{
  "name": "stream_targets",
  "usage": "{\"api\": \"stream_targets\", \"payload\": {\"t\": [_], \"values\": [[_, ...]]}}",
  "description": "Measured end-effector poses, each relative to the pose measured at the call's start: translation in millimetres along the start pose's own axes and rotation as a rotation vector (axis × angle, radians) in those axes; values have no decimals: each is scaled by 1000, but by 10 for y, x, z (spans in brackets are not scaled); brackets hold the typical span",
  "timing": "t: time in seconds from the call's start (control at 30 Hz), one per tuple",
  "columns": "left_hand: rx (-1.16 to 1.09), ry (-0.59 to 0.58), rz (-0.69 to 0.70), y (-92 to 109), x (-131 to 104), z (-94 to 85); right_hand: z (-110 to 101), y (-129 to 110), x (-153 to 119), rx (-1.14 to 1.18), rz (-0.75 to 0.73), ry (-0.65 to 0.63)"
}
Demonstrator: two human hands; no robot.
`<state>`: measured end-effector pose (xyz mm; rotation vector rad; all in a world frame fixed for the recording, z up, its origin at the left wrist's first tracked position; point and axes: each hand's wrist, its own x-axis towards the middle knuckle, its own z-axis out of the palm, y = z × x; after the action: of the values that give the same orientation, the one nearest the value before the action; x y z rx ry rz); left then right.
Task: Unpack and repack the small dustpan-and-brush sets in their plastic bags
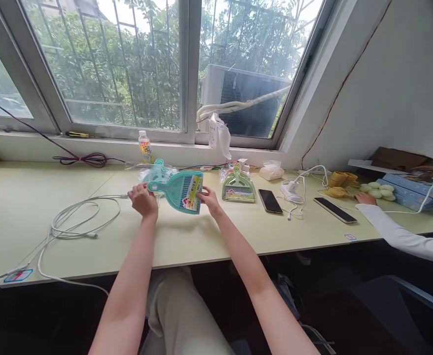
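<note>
A teal dustpan and brush set [175, 191] with a printed label is held above the table, its handle toward the left. My left hand [143, 199] is closed at the handle end. My right hand [209, 199] grips the wide end beside the label, thumb and fingers on its edge. Behind it, another teal set [158, 170] in clear plastic lies on the table. To the right rests a green dustpan and brush set [238, 185] with a label, with clear wrapping behind it.
Coiled white cable [68, 222] lies at left. A bottle [144, 147] stands near the window. Right of the green set are a phone [270, 201], tissues [271, 170], a white charger [291, 190] and a second phone [335, 210]. Another person's sleeved arm [397, 231] rests at far right.
</note>
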<state>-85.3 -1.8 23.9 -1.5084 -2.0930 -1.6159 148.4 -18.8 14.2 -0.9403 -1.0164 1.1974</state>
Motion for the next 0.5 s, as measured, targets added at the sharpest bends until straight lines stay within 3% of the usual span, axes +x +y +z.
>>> {"api": "stream_targets", "payload": {"t": [0.3, 0.5], "values": [[10, 7, 156, 15, -40, 59, -84, -41, 48, -160, 17, 234], [-45, -138, 237, 109, -91, 230, -37, -22, 45, -62, 81, 144]]}}
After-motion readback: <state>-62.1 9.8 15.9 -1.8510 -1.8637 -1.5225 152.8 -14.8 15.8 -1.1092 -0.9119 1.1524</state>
